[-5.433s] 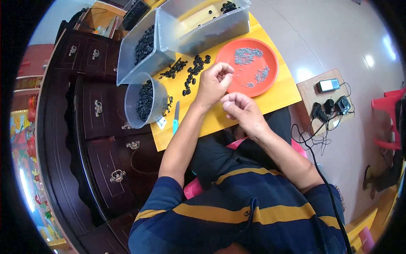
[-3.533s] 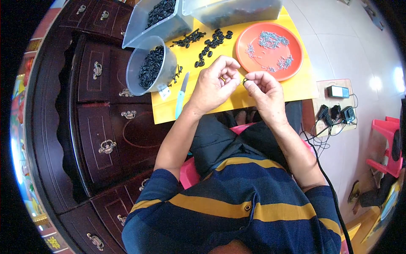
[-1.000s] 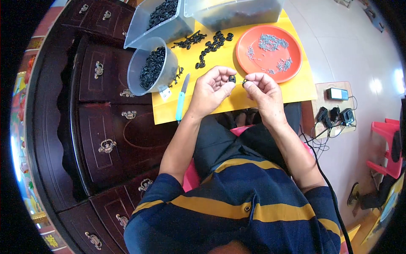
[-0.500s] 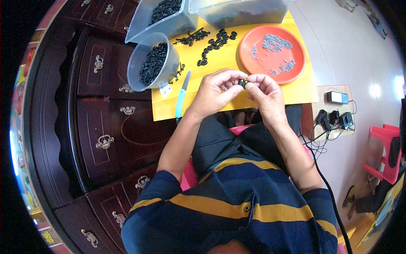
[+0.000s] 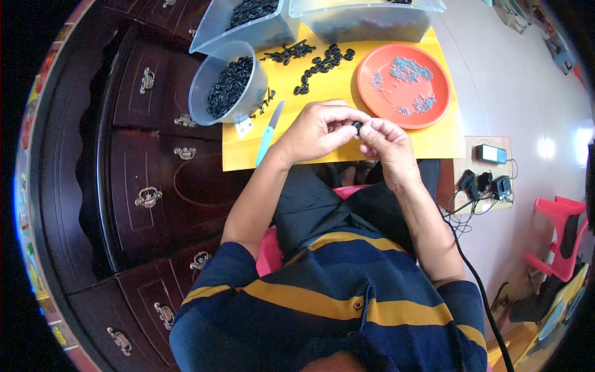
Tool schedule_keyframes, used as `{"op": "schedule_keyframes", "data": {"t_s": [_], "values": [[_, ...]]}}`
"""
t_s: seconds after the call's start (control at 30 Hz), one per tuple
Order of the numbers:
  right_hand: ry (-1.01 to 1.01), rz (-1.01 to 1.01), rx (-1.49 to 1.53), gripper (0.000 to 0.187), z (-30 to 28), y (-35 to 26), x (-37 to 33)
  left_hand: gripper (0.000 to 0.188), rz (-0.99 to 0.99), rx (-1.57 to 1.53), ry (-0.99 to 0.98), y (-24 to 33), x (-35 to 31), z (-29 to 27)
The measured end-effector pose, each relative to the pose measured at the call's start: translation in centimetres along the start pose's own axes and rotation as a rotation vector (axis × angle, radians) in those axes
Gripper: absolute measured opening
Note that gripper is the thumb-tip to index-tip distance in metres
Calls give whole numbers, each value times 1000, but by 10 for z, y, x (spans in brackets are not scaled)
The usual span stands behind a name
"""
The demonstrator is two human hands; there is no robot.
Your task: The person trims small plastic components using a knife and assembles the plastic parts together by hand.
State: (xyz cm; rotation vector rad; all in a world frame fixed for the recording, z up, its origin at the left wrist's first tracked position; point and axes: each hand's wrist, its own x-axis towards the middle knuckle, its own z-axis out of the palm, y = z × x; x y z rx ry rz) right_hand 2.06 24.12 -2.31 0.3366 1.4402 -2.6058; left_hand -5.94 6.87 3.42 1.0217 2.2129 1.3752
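Observation:
Between my fingertips, above the near edge of a yellow table, is a small round black part. My left hand pinches it from the left with thumb and forefinger. From the right, my right hand closes thumb and fingers on the same part, partly covering it. Left of my left hand lies a knife with a turquoise handle, its blade pointing away. Beyond my right hand sits an orange-red plate with small grey metal pins in loose heaps.
A clear round tub of black parts stands at the left. Loose black rings and black stems lie mid-table. Two clear bins stand at the back. Right, cables and adapters rest on a board; a pink stool stands beyond.
The black part has turned between my fingers; its yellowish spots no longer show. My right fingers have shifted around it. The whole view has moved slightly.

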Motion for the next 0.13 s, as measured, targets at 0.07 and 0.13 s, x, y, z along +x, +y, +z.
{"op": "schedule_keyframes", "data": {"t_s": [0.07,0.13], "values": [[-30,72,67,14,-2,3,1,26,26,7,-5,-1,0,0],[-48,79,114,19,-2,5,3,27,-6,36,-7,-1,0,-1]]}}
